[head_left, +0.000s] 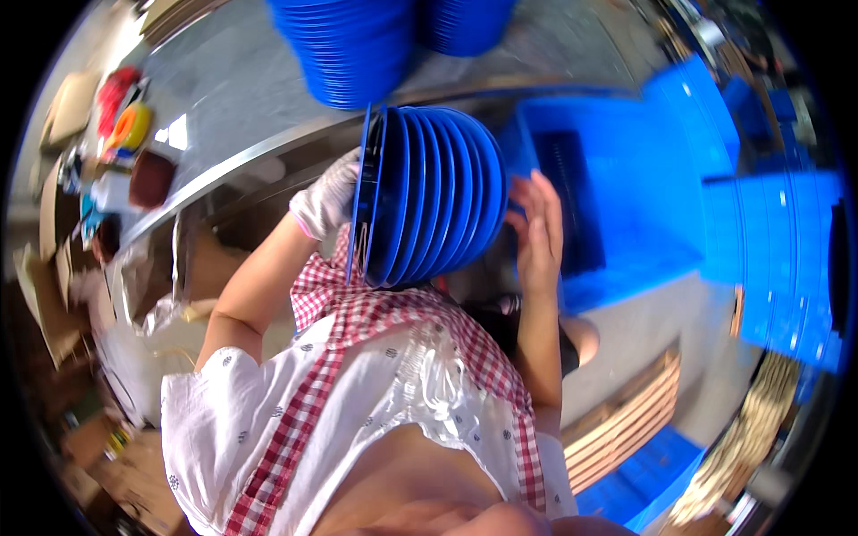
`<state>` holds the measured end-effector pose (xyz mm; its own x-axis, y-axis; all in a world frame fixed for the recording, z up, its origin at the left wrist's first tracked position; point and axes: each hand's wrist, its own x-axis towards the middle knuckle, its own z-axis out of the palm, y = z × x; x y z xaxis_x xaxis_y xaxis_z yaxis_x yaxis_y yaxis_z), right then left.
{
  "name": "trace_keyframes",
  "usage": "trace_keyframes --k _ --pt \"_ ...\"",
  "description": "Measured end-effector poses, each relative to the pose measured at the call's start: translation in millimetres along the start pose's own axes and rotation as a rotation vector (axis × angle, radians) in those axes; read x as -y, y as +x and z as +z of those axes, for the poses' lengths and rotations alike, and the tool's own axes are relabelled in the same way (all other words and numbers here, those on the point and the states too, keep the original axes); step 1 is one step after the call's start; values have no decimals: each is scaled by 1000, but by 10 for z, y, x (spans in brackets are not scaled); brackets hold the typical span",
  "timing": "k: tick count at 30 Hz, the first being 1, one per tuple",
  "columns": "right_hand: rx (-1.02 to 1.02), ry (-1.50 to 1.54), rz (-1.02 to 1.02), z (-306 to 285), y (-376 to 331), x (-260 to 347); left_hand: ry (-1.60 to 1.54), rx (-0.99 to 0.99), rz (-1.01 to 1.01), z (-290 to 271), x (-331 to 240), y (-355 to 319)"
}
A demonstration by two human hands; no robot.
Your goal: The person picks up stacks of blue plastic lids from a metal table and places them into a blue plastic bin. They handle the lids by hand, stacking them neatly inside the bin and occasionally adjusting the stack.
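Observation:
In front of my chest a short stack of nested blue round plastic containers [447,192] lies tilted on its side, rims spaced apart. Something black with a thin pale line shows at the stack's left end. My left hand [326,198], in a whitish glove, grips this left end; its fingertips are hidden behind the rim. My bare right hand [539,228] is at the rounded right end, fingers stretched and a little apart. Its fingertips are at or very near the stack; I cannot tell whether they touch.
Tall stacks of blue containers [349,49] stand on the grey table [232,107] ahead. A large blue crate [643,205] with a dark strip inside is at my right, beside stacked blue crates [769,241]. A wooden pallet [626,420] lies lower right. Yellow tape [134,125] and cardboard are at left.

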<state>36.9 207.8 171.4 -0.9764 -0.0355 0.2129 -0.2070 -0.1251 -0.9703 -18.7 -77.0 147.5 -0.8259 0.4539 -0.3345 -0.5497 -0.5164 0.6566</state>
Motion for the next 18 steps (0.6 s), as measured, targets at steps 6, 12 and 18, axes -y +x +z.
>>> trace_keyframes --k 6,12,18 --pt "-218 -127 -179 59 -147 347 -34 168 -279 554 471 423" --pt "-383 28 -184 -347 -433 -32 -21 -37 -286 781 707 497" --pt "-439 3 -131 -507 -621 -249 106 -134 -276 953 823 437"
